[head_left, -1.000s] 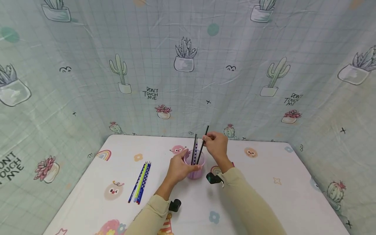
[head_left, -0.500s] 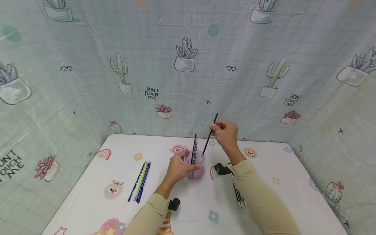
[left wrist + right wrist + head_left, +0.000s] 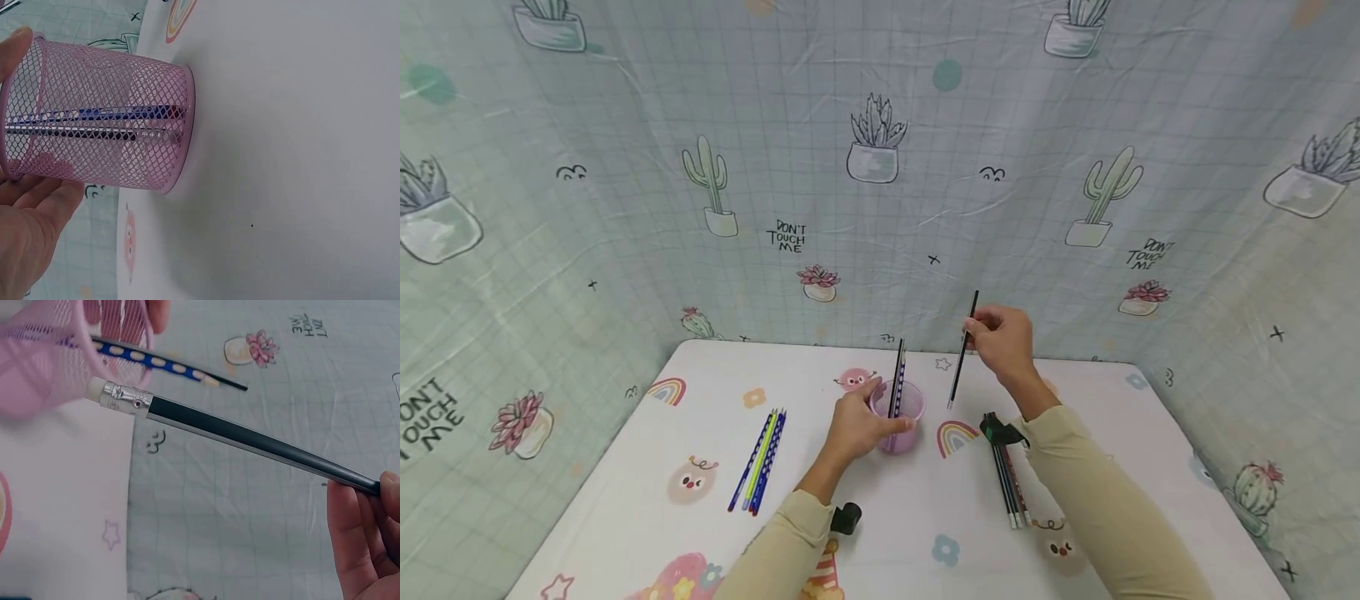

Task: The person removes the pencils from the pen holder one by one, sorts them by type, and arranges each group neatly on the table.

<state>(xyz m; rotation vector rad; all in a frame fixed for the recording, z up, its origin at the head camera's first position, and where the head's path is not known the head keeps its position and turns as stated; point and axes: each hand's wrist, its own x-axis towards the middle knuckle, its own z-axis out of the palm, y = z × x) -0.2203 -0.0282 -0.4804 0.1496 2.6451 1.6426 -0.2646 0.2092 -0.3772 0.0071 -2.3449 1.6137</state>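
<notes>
My left hand (image 3: 859,429) holds a pink mesh pencil cup (image 3: 106,119) by its side, fingers and thumb round the rim end. Inside the cup lean a blue dotted pencil (image 3: 150,359) and a black pencil (image 3: 94,133). Up and to the right of the cup, my right hand (image 3: 1002,342) pinches another black pencil (image 3: 237,436) near its upper end. That pencil hangs steeply tilted, its white eraser (image 3: 95,390) pointing down, apart from the cup.
Several blue and yellow-green pencils (image 3: 760,462) lie in a row on the white table (image 3: 880,550) at left. Several black pencils (image 3: 1006,487), one reddish, lie by the right forearm, partly hidden by the wrist camera (image 3: 1000,431). A patterned curtain (image 3: 790,100) stands behind.
My right hand has drawn the black pencil up out of the cup and carried it to the right. The pencils under the right forearm have come into view. My left hand stays on the cup.
</notes>
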